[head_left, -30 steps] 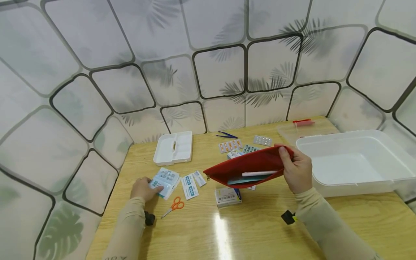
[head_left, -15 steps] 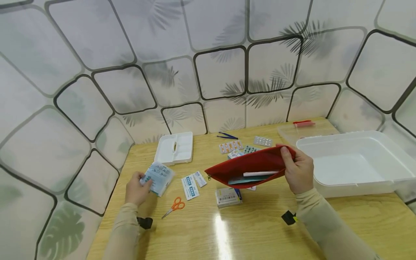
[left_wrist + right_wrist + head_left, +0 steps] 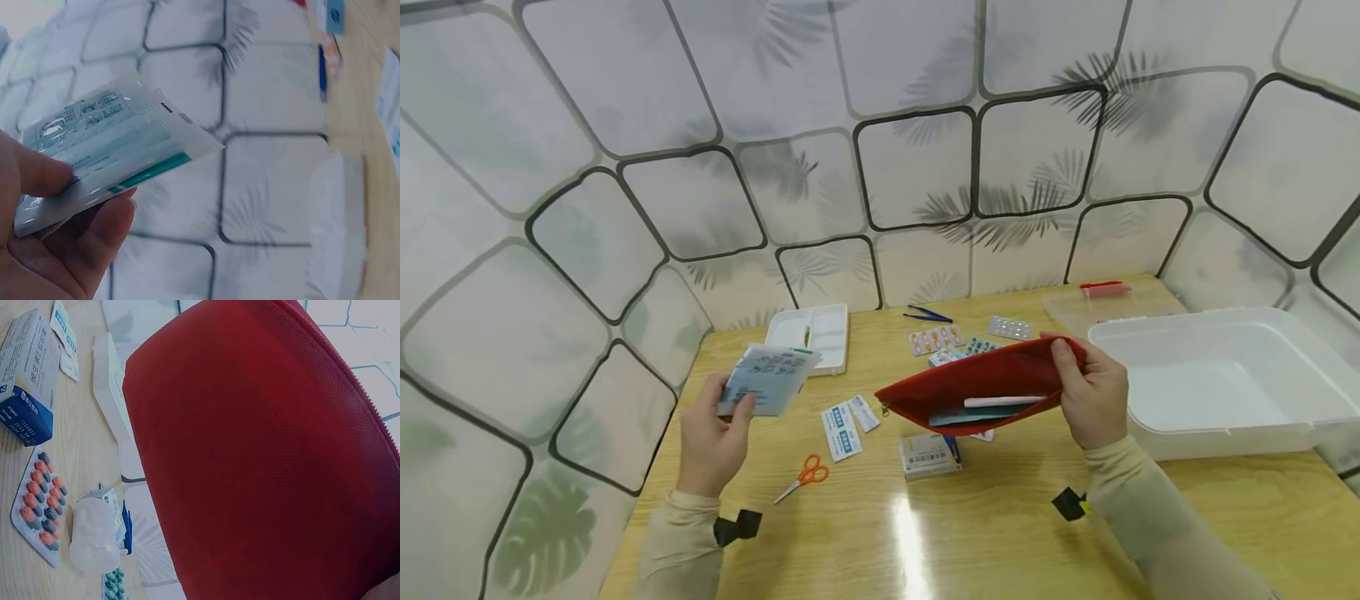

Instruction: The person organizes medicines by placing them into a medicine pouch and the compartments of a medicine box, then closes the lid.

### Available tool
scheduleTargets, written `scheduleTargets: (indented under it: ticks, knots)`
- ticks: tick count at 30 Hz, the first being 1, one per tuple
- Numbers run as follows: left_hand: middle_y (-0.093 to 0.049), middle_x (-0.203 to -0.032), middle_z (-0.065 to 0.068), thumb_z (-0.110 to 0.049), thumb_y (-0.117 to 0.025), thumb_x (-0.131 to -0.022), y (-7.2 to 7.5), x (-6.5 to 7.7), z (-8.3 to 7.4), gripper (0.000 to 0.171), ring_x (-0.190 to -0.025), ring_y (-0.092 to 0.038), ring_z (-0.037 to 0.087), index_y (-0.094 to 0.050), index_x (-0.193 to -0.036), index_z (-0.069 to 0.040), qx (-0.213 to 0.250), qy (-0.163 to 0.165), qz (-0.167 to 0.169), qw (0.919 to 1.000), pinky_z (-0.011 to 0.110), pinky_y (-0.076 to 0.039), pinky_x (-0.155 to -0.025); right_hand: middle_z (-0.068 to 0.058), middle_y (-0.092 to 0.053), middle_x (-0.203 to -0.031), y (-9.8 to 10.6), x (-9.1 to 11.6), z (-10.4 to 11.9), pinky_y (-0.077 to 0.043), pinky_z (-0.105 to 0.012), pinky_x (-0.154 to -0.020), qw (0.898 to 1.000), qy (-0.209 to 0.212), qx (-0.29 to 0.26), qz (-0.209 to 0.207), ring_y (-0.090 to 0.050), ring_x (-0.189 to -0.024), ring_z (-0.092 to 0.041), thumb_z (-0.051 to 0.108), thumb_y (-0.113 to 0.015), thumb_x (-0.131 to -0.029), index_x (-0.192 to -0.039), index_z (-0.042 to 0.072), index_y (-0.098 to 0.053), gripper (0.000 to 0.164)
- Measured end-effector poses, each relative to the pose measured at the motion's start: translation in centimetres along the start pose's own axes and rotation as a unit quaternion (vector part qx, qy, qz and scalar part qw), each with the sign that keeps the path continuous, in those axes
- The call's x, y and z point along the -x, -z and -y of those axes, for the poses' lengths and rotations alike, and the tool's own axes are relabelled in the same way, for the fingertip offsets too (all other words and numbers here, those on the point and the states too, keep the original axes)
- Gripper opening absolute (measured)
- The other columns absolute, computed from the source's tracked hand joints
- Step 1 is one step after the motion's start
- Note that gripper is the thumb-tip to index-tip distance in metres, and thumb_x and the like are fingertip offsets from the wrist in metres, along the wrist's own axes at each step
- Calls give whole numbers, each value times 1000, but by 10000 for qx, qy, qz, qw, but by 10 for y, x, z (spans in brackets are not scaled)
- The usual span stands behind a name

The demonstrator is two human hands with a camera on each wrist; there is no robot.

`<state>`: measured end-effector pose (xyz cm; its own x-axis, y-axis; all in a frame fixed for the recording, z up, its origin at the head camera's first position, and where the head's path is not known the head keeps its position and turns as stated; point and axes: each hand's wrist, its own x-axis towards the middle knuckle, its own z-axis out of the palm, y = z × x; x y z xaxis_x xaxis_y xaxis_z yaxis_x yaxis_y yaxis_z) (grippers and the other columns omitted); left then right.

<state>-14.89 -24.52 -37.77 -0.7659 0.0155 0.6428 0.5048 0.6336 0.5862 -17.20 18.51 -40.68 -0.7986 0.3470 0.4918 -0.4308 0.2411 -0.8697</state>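
Note:
My left hand [image 3: 711, 446] pinches a flat, clear-wrapped packet [image 3: 772, 382] between thumb and fingers, raised above the left of the table. Small print and a green stripe mark the packet's face in the left wrist view. On the other side, my right hand [image 3: 1093, 396] grips one end of a red zippered pouch [image 3: 904, 402], holding its mouth open toward me. A white item [image 3: 1000, 402] and a teal packet [image 3: 958, 417] lie inside the pouch. The pouch's red outer side fills most of the right wrist view, where only a bit of finger shows.
Orange-handled scissors [image 3: 805, 477], paper sachets [image 3: 841, 431] and a medicine box [image 3: 928, 457] lie in front. Behind are blue tweezers [image 3: 928, 314], an orange capsule blister [image 3: 936, 339] and a white divided tray [image 3: 829, 333]. A large white bin [image 3: 1195, 446] stands right. Beneath the pouch are a translucent bottle [image 3: 94, 534] and another blister [image 3: 44, 506].
My left hand has lifted the packet off the table and tilted it up, so it now overlaps the white tray in the head view. My right hand and the pouch have stayed nearly still.

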Motion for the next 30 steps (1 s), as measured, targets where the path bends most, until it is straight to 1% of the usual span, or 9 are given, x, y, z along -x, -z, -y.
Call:
scheduleTargets:
  ticks: [3,6,8,11,13,15,20,25,30]
  knots:
    - [-68,-105,19,16,-57,-86,-7,-2,-22,31,-89,-68,31,-60,-114,4,442,-759,76,9961,14,-52,-68,11,-69,-87,-1,0,1,-53,-16,-67,10000,-14,-26,-1,-66,-74,-5,18,-58,-97,-108,-2,-71,26]
    - [-68,-108,17,17,-56,-85,-15,-3,-41,33,-94,-68,28,-60,-115,5,718,-1396,103,9875,20,-53,-75,12,-69,-87,-2,1,2,-53,-16,-67,10000,-35,-76,7,-66,-74,-4,16,-58,-97,-108,-3,-71,25]
    - [-68,-107,18,14,-56,-87,-20,-5,-52,29,-95,-68,26,-60,-114,7,874,-1798,17,9798,23,-54,-79,12,-69,-86,-3,1,4,-53,-16,-66,9999,-52,-107,25,-66,-73,-3,14,-58,-97,-108,-4,-70,25]
    - [-68,-103,20,3,-55,-93,-26,-6,-67,21,-93,-68,26,-61,-112,10,1051,-2221,-176,9692,26,-54,-81,14,-68,-86,-5,1,8,-53,-16,-65,9999,-58,-92,79,-65,-73,-1,12,-57,-97,-108,-6,-69,25]
    - [-68,-100,20,-4,-53,-97,-30,-7,-77,21,-90,-69,26,-61,-109,11,1082,-2442,-228,9634,27,-54,-80,14,-67,-85,-6,1,10,-53,-16,-64,9999,-36,-59,93,-65,-72,0,10,-56,-97,-108,-8,-69,24]
    - [-68,-98,18,-8,-50,-99,-34,-8,-85,23,-87,-69,25,-62,-108,10,1065,-2647,-174,9583,29,-55,-78,14,-67,-85,-6,2,11,-53,-16,-64,9999,-28,-50,91,-65,-72,0,9,-56,-97,-107,-9,-68,24]
    - [-68,-96,12,-6,-48,-99,-51,-10,-101,20,-78,-68,20,-63,-107,5,838,-3116,206,9463,30,-55,-67,13,-68,-85,-6,2,10,-53,-16,-64,9999,-73,-116,68,-66,-72,-2,12,-57,-97,-108,-5,-70,24]
    - [-70,-94,7,-6,-47,-98,-67,-9,-103,21,-77,-67,17,-64,-108,-1,282,-3383,441,9396,31,-55,-63,12,-69,-85,-9,4,12,-53,-17,-63,9997,-91,-178,121,-66,-72,-2,11,-58,-97,-108,-7,-69,24]
    - [-70,-92,5,-5,-46,-96,-76,-7,-100,25,-76,-67,18,-67,-109,-4,-177,-3487,573,9353,33,-55,-66,14,-68,-84,-11,7,34,-52,-16,-64,9997,47,-143,171,-65,-72,0,7,-56,-96,-106,-12,-67,24]
